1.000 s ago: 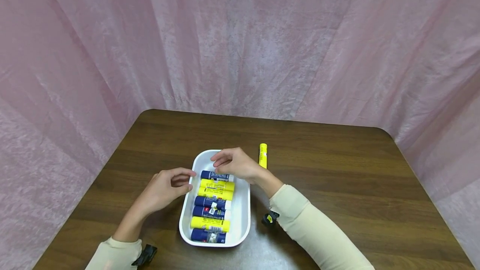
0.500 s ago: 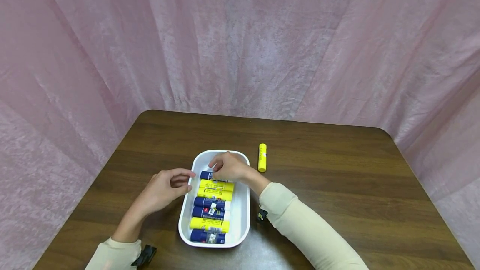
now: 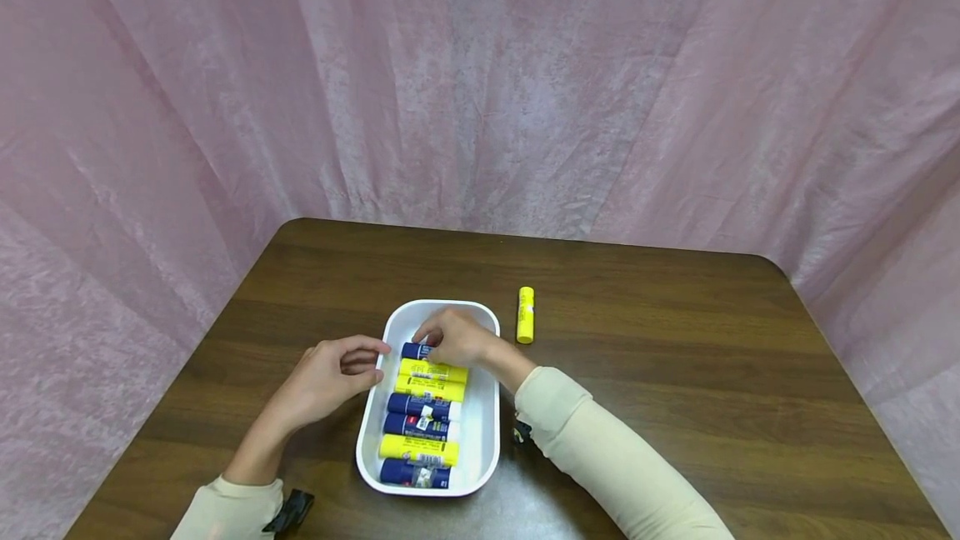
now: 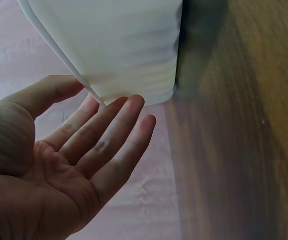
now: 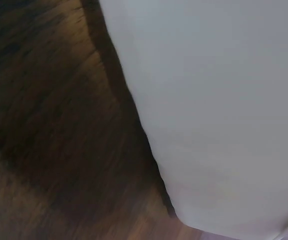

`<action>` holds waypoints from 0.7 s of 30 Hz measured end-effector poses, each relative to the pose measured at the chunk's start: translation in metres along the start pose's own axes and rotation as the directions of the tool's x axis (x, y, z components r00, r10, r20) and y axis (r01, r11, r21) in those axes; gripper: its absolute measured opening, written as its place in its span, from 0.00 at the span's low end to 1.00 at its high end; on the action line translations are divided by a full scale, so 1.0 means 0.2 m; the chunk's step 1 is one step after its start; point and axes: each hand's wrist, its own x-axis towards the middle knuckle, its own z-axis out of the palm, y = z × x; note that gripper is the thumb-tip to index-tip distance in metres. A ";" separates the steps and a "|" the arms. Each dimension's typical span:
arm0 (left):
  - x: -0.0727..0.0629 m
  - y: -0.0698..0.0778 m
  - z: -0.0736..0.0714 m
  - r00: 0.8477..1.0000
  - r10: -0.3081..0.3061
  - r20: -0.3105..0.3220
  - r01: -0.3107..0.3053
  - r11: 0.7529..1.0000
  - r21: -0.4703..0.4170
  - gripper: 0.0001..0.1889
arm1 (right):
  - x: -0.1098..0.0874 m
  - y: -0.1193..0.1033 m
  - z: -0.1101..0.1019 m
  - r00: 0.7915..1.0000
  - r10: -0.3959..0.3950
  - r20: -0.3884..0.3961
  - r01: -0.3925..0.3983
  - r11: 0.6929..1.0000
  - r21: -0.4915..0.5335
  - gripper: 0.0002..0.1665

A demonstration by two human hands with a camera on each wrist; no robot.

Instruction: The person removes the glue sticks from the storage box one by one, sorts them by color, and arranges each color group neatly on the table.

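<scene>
A white tray [image 3: 480, 440] holds a column of blue glue sticks [image 3: 418, 406] and yellow glue sticks [image 3: 420, 448], lying crosswise. My right hand [image 3: 461, 340] reaches over the tray's right rim, thumb and fingers pinching the farthest blue glue stick [image 3: 414, 351]; its right end is hidden beneath the hand. At the left rim, my left hand [image 3: 333, 377] touches the tray with relaxed fingers. In the left wrist view, the fingertips [image 4: 136, 100] meet the tray's outer wall [image 4: 119, 45], with the thumb near the rim. The right wrist view is mostly filled by the tray wall [image 5: 218, 110].
One yellow glue stick [image 3: 525, 315] lies lengthwise on the brown wooden table [image 3: 675, 357], right of the tray's far end. Pink curtains [image 3: 480, 90] hang behind the table and on both sides.
My right hand has lowered into the tray's far end and taken the farthest blue glue stick between thumb and fingers. The right forearm has shifted left, uncovering the loose yellow stick. My left hand stays put.
</scene>
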 end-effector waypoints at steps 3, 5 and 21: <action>0.00 0.00 0.00 1.000 -0.004 0.000 0.004 1.000 0.000 0.17 | 0.00 0.00 0.01 1.000 -0.010 -0.010 0.009 1.000 -0.023 0.17; 0.00 0.00 0.00 1.000 -0.004 -0.002 0.004 1.000 0.003 0.17 | 0.00 0.00 0.01 1.000 -0.020 -0.018 0.020 0.999 -0.031 0.17; 0.01 -0.01 0.00 1.000 0.008 0.002 -0.008 1.000 -0.001 0.17 | -0.20 -0.03 -0.19 0.972 -0.051 -0.231 0.110 0.962 0.251 0.21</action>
